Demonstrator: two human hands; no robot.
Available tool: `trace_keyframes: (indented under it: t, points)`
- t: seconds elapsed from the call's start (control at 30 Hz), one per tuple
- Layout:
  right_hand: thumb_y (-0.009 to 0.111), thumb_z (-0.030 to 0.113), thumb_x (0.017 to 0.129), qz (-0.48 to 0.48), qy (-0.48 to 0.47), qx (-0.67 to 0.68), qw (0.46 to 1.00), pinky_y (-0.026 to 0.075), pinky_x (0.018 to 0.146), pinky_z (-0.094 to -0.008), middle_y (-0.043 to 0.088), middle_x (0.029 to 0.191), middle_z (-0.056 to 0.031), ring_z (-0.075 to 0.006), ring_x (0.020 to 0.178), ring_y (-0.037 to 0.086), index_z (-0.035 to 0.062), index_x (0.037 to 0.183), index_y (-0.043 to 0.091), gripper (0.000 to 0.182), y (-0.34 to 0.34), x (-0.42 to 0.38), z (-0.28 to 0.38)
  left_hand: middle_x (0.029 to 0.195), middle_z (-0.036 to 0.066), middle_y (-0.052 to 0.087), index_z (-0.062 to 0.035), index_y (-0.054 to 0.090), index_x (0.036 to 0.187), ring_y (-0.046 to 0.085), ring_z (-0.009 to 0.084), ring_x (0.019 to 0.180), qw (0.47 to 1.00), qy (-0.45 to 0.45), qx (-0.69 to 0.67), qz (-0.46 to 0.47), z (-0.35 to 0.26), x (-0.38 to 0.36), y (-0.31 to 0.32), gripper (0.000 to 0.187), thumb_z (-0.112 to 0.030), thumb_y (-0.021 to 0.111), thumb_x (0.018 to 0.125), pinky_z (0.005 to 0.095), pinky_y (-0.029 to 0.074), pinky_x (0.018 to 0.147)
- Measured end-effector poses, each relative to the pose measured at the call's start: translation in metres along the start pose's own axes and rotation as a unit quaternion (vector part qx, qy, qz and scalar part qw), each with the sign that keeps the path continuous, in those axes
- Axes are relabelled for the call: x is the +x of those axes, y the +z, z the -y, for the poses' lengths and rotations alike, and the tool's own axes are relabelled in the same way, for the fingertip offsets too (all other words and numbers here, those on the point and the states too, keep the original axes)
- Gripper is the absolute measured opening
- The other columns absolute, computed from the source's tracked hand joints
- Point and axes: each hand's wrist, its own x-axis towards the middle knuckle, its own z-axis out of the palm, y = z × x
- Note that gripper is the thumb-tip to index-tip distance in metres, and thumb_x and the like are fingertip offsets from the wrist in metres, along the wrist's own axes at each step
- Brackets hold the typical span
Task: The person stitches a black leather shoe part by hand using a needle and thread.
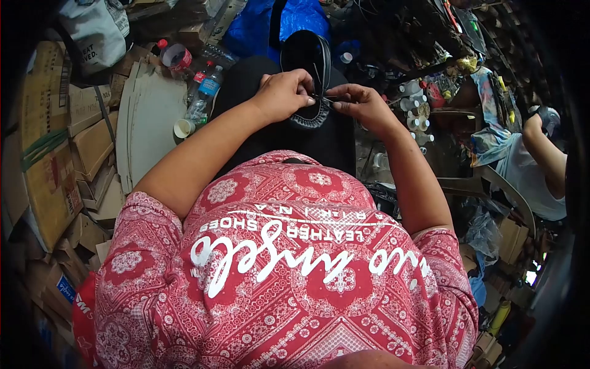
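Note:
A black shoe lies across my dark-clothed lap, its near end showing a row of pale, gathered stitches. My left hand comes in over the shoe's left edge, thumb and forefinger pinched at the middle of its opening. From the right, my right hand meets it there, its fingertips closed on a thin thread. The fingertips of both hands are only a little apart, with the thread between them at the shoe. A loose pale strand runs up inside the shoe.
Plastic bottles and a white cup stand at left beside a pale board and stacked cardboard. A blue bag lies ahead. Several small bottles stand right; another person's arm shows far right.

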Motion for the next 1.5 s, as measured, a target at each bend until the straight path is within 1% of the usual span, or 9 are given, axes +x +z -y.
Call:
trace_keyframes:
  t: [0.33, 0.43, 0.67, 0.87, 0.9, 1.07, 1.2, 1.27, 1.5]
  points:
    - [0.073, 0.010, 0.078, -0.015, -0.028, -0.131, 0.991, 0.046, 0.072, -0.0244, 0.065, 0.079, -0.0016, -0.0075, 0.076, 0.057, 0.0005, 0.087, 0.066, 0.014, 0.004, 0.017, 0.011, 0.079, 0.010, 0.065, -0.0054, 0.064, 0.087, 0.063, 0.0229, 0.078, 0.994, 0.026, 0.085, 0.068, -0.021, 0.003, -0.010, 0.016, -0.014, 0.071, 0.076, 0.0339, 0.049, 0.073]
    - [0.073, 0.010, 0.079, -0.023, -0.012, -0.123, 0.992, 0.046, 0.073, -0.0242, 0.065, 0.079, -0.0007, -0.0077, 0.076, 0.057, 0.0013, 0.087, 0.067, 0.013, -0.004, 0.013, 0.014, 0.078, 0.011, 0.064, -0.0064, 0.065, 0.086, 0.060, 0.0263, 0.083, 0.976, 0.125, 0.175, 0.015, -0.012, 0.000, -0.019, 0.014, -0.018, 0.069, 0.078, 0.0373, 0.047, 0.075]
    - [0.073, 0.013, 0.081, -0.044, -0.046, 0.009, 0.998, 0.044, 0.077, -0.0251, 0.058, 0.094, 0.0007, -0.0076, 0.088, 0.054, 0.0035, 0.089, 0.063, 0.016, -0.011, 0.001, -0.006, 0.082, 0.013, 0.065, -0.0047, 0.062, 0.091, 0.062, 0.0312, 0.081, 0.988, 0.061, 0.130, 0.050, -0.016, -0.007, -0.018, 0.013, -0.016, 0.061, 0.084, 0.0394, 0.048, 0.074]
    - [0.076, 0.014, 0.078, -0.062, 0.014, -0.098, 0.993, 0.046, 0.077, -0.0262, 0.053, 0.089, 0.0003, -0.0107, 0.089, 0.055, 0.0042, 0.086, 0.067, 0.015, -0.020, -0.021, -0.004, 0.086, 0.017, 0.065, -0.0046, 0.060, 0.099, 0.063, 0.0353, 0.086, 0.985, 0.093, 0.123, 0.078, -0.015, -0.002, -0.009, 0.015, -0.011, 0.053, 0.087, 0.0413, 0.048, 0.074]
    - [0.074, 0.014, 0.079, -0.080, -0.052, -0.124, 0.988, 0.045, 0.076, -0.0261, 0.053, 0.089, -0.0002, -0.0108, 0.089, 0.055, 0.0038, 0.085, 0.067, 0.014, -0.024, -0.022, 0.000, 0.086, 0.017, 0.065, -0.0051, 0.060, 0.097, 0.063, 0.0361, 0.086, 0.985, 0.083, 0.127, 0.086, -0.020, -0.004, -0.010, 0.014, -0.011, 0.053, 0.087, 0.0427, 0.048, 0.075]
    - [0.069, 0.014, 0.077, -0.225, -0.158, -0.373, 0.886, 0.048, 0.080, -0.0372, 0.058, 0.097, -0.0106, -0.0275, 0.093, 0.058, 0.0069, 0.088, 0.069, 0.013, -0.047, 0.011, -0.008, 0.087, 0.018, 0.065, -0.0069, 0.059, 0.095, 0.062, 0.0375, 0.086, 0.971, 0.111, 0.193, 0.085, -0.019, -0.004, -0.004, 0.012, -0.012, 0.053, 0.086, 0.0453, 0.048, 0.075]
    - [0.067, 0.017, 0.077, -0.249, -0.258, -0.455, 0.815, 0.045, 0.085, -0.0412, 0.060, 0.095, -0.0084, -0.0280, 0.096, 0.057, 0.0097, 0.091, 0.068, 0.015, -0.029, -0.002, 0.032, 0.086, 0.018, 0.064, -0.0090, 0.059, 0.094, 0.061, 0.0375, 0.086, 0.969, 0.102, 0.215, 0.072, -0.014, -0.008, -0.005, 0.012, -0.013, 0.054, 0.085, 0.0471, 0.047, 0.075]
    - [0.064, 0.022, 0.080, -0.082, -0.255, -0.601, 0.753, 0.040, 0.089, -0.0413, 0.061, 0.093, -0.0053, -0.0255, 0.096, 0.057, 0.0122, 0.090, 0.066, 0.014, -0.011, -0.012, 0.048, 0.084, 0.018, 0.064, -0.0097, 0.059, 0.094, 0.061, 0.0375, 0.085, 0.973, 0.103, 0.192, 0.073, -0.011, -0.007, -0.003, 0.011, -0.013, 0.053, 0.085, 0.0478, 0.047, 0.075]
    - [0.053, 0.014, 0.080, 0.019, -0.262, -0.685, 0.680, 0.038, 0.085, -0.0368, 0.062, 0.079, -0.0027, -0.0213, 0.090, 0.059, 0.0158, 0.092, 0.059, 0.013, 0.000, 0.007, 0.033, 0.085, 0.014, 0.064, -0.0097, 0.056, 0.094, 0.061, 0.0352, 0.087, 0.963, 0.105, 0.230, 0.089, -0.008, -0.007, -0.008, 0.011, -0.012, 0.051, 0.085, 0.0471, 0.045, 0.075]
